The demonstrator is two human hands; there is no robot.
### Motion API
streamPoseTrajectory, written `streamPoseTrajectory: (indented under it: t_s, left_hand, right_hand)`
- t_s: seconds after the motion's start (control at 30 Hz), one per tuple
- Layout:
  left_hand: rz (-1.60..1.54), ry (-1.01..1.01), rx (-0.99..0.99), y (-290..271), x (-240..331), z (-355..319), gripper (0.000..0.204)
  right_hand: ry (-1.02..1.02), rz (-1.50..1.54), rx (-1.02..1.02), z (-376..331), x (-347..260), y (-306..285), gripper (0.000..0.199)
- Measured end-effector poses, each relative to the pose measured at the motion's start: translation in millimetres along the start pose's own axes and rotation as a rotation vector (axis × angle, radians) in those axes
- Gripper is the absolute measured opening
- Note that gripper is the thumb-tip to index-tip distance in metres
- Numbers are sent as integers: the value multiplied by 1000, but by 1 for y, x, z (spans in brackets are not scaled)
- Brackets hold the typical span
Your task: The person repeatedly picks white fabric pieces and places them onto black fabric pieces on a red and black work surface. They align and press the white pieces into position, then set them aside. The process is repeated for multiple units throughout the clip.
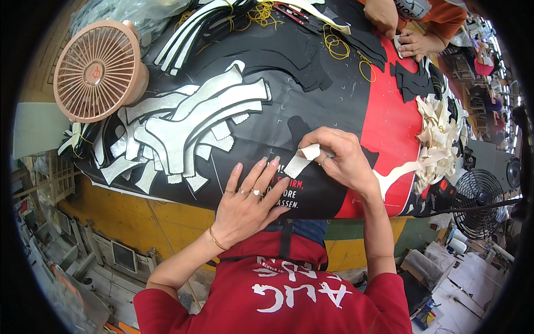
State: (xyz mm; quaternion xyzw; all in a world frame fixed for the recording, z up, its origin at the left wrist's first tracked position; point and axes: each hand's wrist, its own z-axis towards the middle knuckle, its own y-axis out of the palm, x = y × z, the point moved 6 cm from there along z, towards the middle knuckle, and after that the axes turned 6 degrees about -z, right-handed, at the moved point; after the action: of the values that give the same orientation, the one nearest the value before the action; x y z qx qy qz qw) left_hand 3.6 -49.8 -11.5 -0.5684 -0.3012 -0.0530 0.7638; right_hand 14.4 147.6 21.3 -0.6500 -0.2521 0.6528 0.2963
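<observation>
My right hand (347, 158) is closed in a pinch on a small white strip (298, 165), whose upper end curls over at the fingertips. My left hand (245, 203) lies flat with fingers stretched out, its fingertips close to the strip's lower end. It grips nothing. Both hands are at the near edge of a table with a black and red printed cover (328, 122). Just beyond the strip lies a small dark cut piece (298, 129). To the left is a loose heap of curved white pieces with black edges (194, 125).
A pink fan (97, 72) stands at the left. Black cut pieces (295, 58) and yellow rubber bands (336, 45) lie farther back. Cream offcuts (436, 145) pile up at the right, near a black fan (479, 196). Another person's hands (409, 42) work at the far right.
</observation>
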Motion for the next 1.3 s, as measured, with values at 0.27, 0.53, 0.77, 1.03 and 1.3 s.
streamPoseTrajectory:
  t_s: [0.27,0.53,0.77,1.03,1.3]
  left_hand:
    - [37,-16,-44,0,2,2,58]
    - [48,-21,-58,0,5,3,60]
    - [38,-24,-59,-1,5,3,61]
    - [46,-25,-68,1,5,3,61]
    - [-62,-48,-102,-11,7,14,65]
  right_hand:
    - [29,3,-12,1,-1,1,18]
    - [291,-54,59,-8,0,-10,38]
    - [315,-41,51,-7,4,-8,46]
    - [326,-45,44,-5,6,-10,56]
    - [312,-92,64,-3,8,-8,66]
